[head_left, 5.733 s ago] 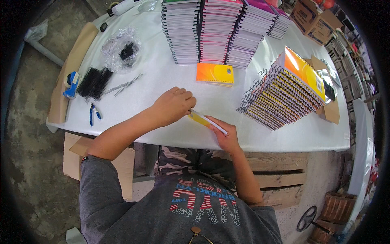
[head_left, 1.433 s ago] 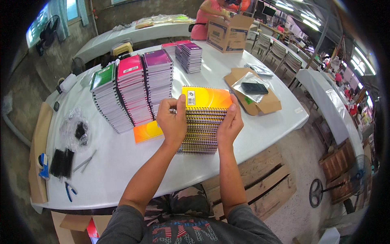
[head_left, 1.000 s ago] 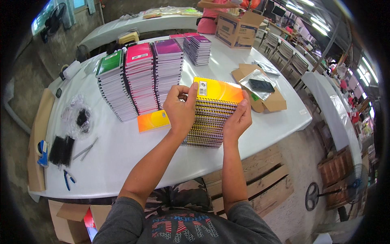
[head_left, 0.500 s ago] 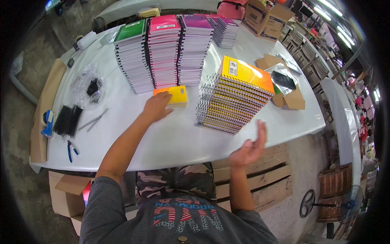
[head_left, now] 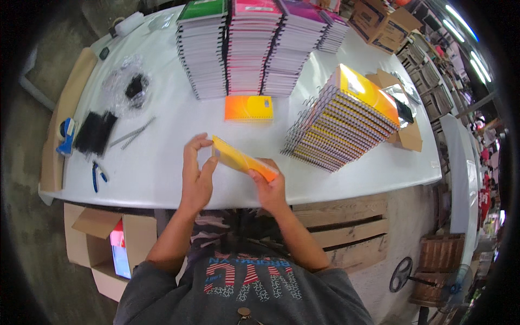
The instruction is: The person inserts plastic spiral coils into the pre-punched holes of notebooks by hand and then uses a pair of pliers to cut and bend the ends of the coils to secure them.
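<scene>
Now the right hand [head_left: 272,187] pinches a thin yellow-orange book [head_left: 238,159], left of the tall coil-book stack [head_left: 346,122]. The left hand [head_left: 195,177], spread and curved, is at the book's other end, farther left of that stack; I can't tell if it touches.

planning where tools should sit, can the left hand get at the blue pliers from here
Probably yes. The blue pliers lie left of the left hand on the tabletop, with nothing seen standing between. The right hand grips the yellow-orange booklet, so the left one seems free to move.
</scene>
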The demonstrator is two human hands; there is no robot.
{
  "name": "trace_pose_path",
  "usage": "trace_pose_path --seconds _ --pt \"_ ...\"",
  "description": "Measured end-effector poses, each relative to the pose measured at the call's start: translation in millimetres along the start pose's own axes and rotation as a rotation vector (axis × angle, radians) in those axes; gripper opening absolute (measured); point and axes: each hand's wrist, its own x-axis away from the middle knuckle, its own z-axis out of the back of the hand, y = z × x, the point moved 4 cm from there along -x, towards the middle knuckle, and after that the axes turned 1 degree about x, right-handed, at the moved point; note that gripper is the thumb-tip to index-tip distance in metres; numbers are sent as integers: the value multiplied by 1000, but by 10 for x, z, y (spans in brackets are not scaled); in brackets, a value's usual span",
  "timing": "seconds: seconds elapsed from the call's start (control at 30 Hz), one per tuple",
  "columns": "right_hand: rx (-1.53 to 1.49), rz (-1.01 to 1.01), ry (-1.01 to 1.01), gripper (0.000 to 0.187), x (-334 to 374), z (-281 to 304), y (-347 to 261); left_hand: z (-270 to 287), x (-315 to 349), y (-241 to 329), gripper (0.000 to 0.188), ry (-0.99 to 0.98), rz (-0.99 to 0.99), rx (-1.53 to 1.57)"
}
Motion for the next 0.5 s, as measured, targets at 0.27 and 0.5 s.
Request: trace_pose_path --seconds 0.27,0.5 --pt "-264 -162 -268 23 -203 -1 259 -188 -28 -709 27 -276 291 235" --pt "-364 -219 -355 21 -140 41 292 -195 76 -755 25 -261 292 270"
